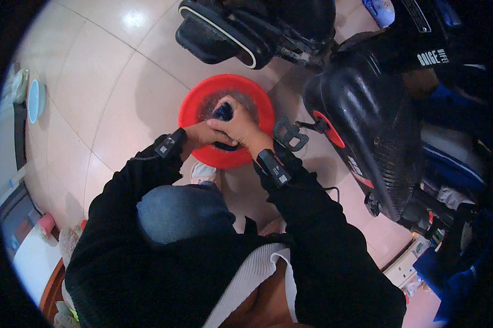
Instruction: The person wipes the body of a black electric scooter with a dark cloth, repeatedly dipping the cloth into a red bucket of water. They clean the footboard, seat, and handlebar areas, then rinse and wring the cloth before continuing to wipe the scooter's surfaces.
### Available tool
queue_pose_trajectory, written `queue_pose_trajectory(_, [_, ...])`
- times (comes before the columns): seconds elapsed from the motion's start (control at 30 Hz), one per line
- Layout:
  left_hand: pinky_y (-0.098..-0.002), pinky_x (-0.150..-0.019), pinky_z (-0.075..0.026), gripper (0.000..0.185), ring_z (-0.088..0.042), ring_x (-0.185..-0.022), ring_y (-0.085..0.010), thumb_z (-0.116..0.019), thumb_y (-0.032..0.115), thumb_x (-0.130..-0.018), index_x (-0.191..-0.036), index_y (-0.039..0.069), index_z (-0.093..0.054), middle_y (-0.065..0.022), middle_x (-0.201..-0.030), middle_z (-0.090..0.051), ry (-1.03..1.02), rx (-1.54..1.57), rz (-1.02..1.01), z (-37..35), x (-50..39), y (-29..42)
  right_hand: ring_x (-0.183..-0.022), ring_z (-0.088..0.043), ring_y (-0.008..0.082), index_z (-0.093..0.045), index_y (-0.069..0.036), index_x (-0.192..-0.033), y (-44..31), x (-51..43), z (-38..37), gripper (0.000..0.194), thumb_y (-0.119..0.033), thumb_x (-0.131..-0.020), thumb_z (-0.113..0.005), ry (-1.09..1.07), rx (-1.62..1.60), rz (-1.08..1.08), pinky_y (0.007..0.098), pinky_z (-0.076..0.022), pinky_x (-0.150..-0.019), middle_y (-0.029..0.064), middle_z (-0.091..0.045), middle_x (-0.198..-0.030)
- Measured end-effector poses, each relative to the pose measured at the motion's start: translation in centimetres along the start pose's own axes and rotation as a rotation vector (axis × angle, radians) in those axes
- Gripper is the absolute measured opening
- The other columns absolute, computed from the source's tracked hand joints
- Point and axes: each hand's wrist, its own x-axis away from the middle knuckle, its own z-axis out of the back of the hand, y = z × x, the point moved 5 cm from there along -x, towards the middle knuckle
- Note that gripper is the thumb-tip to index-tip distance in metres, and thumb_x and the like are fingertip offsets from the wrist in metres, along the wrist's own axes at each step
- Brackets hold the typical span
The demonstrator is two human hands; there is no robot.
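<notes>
Both my hands are together over a round red plastic basin (pixel 189 104) that stands on the tiled floor in front of me. A wet-looking, dark navy cloth (pixel 224 111) is bunched between them. My right hand (pixel 241 123) grips its upper part, with the thumb across my left hand. My left hand (pixel 207 134) lies lower, its fingers closed around the dark cloth's lower part. Greyish water shows in the basin behind the hands. Part of the cloth is hidden by my fingers.
A black electric scooter (pixel 353 102) stands at the right, its pedal (pixel 290 134) close beside the basin's rim. A black scooter part (pixel 221 33) lies beyond the basin. A light blue basin (pixel 36 101) is at the far left. My shoe (pixel 203 172) is just below the red basin.
</notes>
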Motion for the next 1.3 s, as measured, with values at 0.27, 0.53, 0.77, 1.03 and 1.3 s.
queue_pose_trajectory(0.27, [-0.0317,-0.084,-0.054,0.039,-0.063,-0.1,-0.0189,-0.076,0.001,-0.078,-0.114,0.005,-0.062,-0.0068,-0.105,-0.067,0.029,0.195,-0.04,-0.9,-0.5,-0.3,-0.094,-0.062,0.0295,-0.057,-0.008,-0.1,-0.3,-0.1,-0.3,0.041,-0.029,-0.074,-0.081,0.197,0.123,0.005,0.0401,-0.0485,-0.089,0.0111,-0.064,-0.099])
queue_pose_trajectory(0.53, [-0.0332,-0.085,-0.052,0.045,-0.06,-0.1,-0.0176,-0.079,0.005,-0.077,-0.117,0.006,-0.059,-0.0074,-0.104,-0.064,-0.138,0.133,0.071,0.9,-2.3,-3.2,-0.112,-0.059,0.0225,-0.058,-0.006,-0.129,-1.2,-1.3,1.9,0.058,-0.027,-0.079,-0.079,-0.138,-0.091,0.086,0.038,-0.048,-0.097,0.0097,-0.059,-0.126])
queue_pose_trajectory(0.77, [-0.0344,-0.09,-0.049,0.052,-0.06,-0.104,-0.0188,-0.084,0.013,-0.075,-0.121,0.005,-0.061,-0.0046,-0.115,-0.064,-0.089,0.207,0.013,-1.9,-1.0,-0.7,-0.087,-0.062,0.0152,-0.062,-0.006,-0.089,0.2,-0.3,1.0,0.021,-0.011,-0.077,-0.078,-0.163,-0.045,-0.041,0.0319,-0.0505,-0.085,0.0055,-0.066,-0.096])
queue_pose_trajectory(1.03, [-0.033,-0.069,-0.052,0.034,-0.065,-0.078,-0.0175,-0.074,0.011,-0.073,-0.105,0.007,-0.065,-0.0099,-0.088,-0.068,0.174,-0.253,-0.056,-1.8,-1.3,0.3,-0.082,-0.062,0.0308,-0.058,-0.005,-0.084,-1.1,-0.5,0.6,0.025,-0.016,-0.074,-0.077,0.214,0.258,0.079,0.0403,-0.0498,-0.078,0.0122,-0.063,-0.085])
queue_pose_trajectory(1.3, [-0.0388,-0.084,-0.052,0.032,-0.066,-0.097,-0.0321,-0.066,0.021,-0.083,-0.11,0.006,-0.065,-0.0149,-0.108,-0.069,0.44,-0.988,-0.308,-1.2,-1.8,0.0,-0.091,-0.065,0.0367,-0.063,-0.007,-0.094,0.0,-1.3,-0.5,0.026,-0.023,-0.075,-0.071,0.38,0.354,-0.134,0.0446,-0.0513,-0.08,0.0166,-0.067,-0.095])
